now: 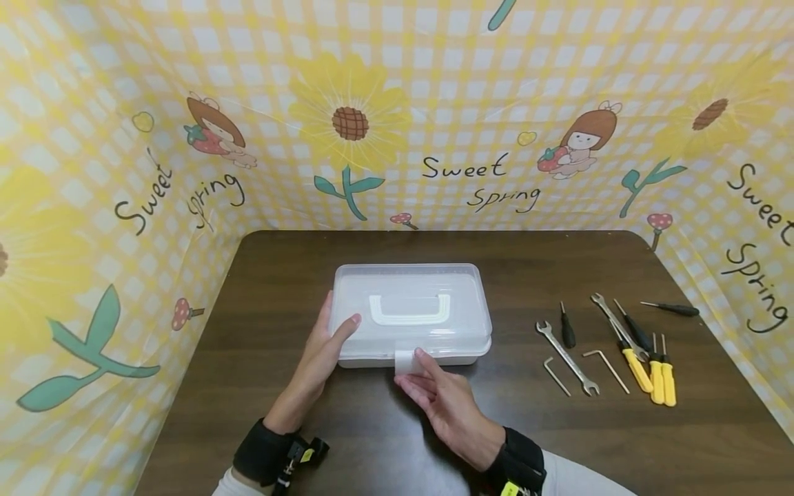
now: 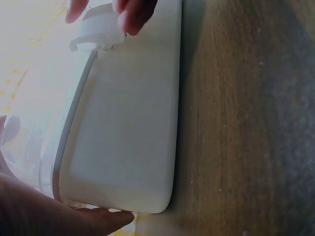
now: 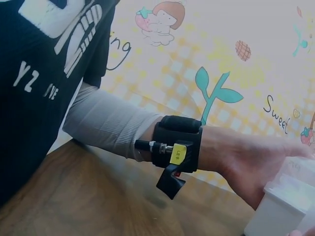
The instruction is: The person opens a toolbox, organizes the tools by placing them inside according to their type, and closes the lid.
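Pinching the front latch while bracing the box

We are having the white plastic box (image 1: 397, 341) sitting flat at the centre of the head view, its handle (image 1: 409, 320) lying folded against the clear lid (image 1: 366, 279). Along the near edge, the right hand (image 1: 453, 410) is pinching the latch (image 1: 405, 362), thumb on the front and fingers underneath. In the left wrist view, the latch is showing a curved lip at upper left; we are not able to tell whether it is engaged.

At the box's left end, the left hand (image 1: 318, 351) is spreading wide, its thumb lying over the lid and its fingers running along the side.

We are judging that the latch is calling for an even pull or push in line with its hinge, without twisting the plastic. We are relying on the left hand to be stopping the box from sliding or turning, its thumb pressing lightly so that the lid is not bowing.

Farther out, at the right of the head view, two wrenches (image 1: 567, 357), two hex keys (image 1: 614, 373), three black-handled screwdrivers (image 1: 567, 331) and three yellow-handled screwdrivers (image 1: 657, 380) are lying on the dark worktop (image 1: 279, 275). Behind it, a checked cloth (image 1: 459, 89) is filling the upper frame.
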A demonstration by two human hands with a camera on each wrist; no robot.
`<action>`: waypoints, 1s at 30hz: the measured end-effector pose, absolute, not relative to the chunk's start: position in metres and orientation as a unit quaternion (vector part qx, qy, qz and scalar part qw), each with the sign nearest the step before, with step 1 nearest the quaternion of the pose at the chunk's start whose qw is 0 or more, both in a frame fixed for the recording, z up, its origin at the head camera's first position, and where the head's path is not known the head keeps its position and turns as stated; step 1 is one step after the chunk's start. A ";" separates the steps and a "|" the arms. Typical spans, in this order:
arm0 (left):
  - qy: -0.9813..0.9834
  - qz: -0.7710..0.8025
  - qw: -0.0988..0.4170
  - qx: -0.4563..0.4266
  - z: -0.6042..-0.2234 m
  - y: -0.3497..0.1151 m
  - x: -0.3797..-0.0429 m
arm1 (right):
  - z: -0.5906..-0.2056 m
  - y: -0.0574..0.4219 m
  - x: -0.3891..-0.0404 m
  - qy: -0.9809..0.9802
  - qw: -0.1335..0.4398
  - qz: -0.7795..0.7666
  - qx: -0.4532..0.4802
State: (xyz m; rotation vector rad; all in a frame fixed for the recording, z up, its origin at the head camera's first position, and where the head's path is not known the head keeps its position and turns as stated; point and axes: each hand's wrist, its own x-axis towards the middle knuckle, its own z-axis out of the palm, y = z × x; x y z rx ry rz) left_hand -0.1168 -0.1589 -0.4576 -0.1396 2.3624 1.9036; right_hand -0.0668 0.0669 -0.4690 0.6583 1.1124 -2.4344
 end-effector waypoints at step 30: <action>0.779 0.621 0.059 -0.062 -0.457 -0.158 -0.117 | -0.481 0.077 -0.068 0.399 0.200 -0.877 0.180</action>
